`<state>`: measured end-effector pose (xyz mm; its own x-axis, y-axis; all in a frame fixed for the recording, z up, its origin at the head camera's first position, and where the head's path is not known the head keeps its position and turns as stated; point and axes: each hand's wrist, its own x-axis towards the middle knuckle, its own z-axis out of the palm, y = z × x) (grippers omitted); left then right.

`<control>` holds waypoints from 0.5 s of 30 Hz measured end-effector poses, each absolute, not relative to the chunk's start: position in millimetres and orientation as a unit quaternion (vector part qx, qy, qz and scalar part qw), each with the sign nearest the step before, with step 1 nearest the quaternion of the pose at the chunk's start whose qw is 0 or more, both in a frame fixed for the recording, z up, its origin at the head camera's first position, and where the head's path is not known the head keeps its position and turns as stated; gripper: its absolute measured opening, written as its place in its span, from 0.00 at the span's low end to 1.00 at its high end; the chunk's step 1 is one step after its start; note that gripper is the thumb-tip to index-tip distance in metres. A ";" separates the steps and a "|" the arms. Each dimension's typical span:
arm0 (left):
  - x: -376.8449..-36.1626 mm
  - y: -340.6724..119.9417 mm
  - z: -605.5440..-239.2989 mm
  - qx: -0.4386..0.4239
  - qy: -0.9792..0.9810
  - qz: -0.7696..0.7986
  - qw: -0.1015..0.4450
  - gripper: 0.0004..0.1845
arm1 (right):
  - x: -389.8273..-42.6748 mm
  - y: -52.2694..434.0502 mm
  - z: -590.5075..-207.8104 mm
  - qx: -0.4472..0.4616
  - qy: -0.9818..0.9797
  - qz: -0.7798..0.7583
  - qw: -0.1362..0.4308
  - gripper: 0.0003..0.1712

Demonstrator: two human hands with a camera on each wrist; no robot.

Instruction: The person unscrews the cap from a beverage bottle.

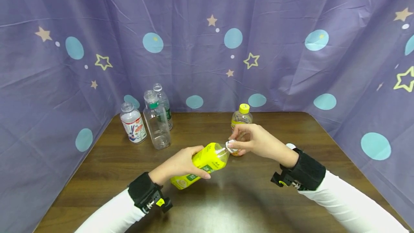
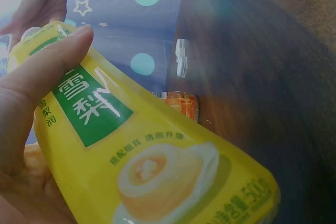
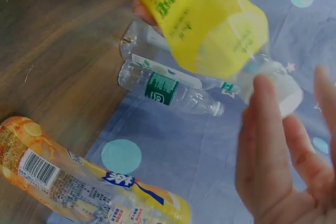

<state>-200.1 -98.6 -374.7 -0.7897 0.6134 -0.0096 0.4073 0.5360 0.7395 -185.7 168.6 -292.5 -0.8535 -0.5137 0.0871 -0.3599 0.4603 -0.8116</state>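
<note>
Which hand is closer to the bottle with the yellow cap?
The right hand, just in front of the yellow-capped bottle. The left hand is farther away, to its left, gripping the yellow-labelled bottle.

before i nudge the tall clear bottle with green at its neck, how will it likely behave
The tall clear bottle probably moves lightly, since it looks empty. Its tall, narrow shape may tip; smooth-looking sides could slip.

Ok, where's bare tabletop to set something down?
Free: back middle, between the clear bottles and yellow-capped bottle; back right, from that bottle to the curtain; front middle, between the sleeves.
Crowded: back left, white bottle beside clear bottles; centre, left hand and right hand at the yellow bottle.
</note>
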 end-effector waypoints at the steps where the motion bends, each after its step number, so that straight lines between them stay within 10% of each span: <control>1: -200.2 -98.4 -373.8 0.294 0.865 0.382 0.137 0.29 | -185.9 168.0 -292.2 -0.247 0.852 -0.453 0.085 0.14; 15: -200.0 -98.0 -374.4 0.287 0.865 0.385 0.143 0.28 | -191.9 168.8 -285.1 -0.158 0.913 -0.344 0.155 0.28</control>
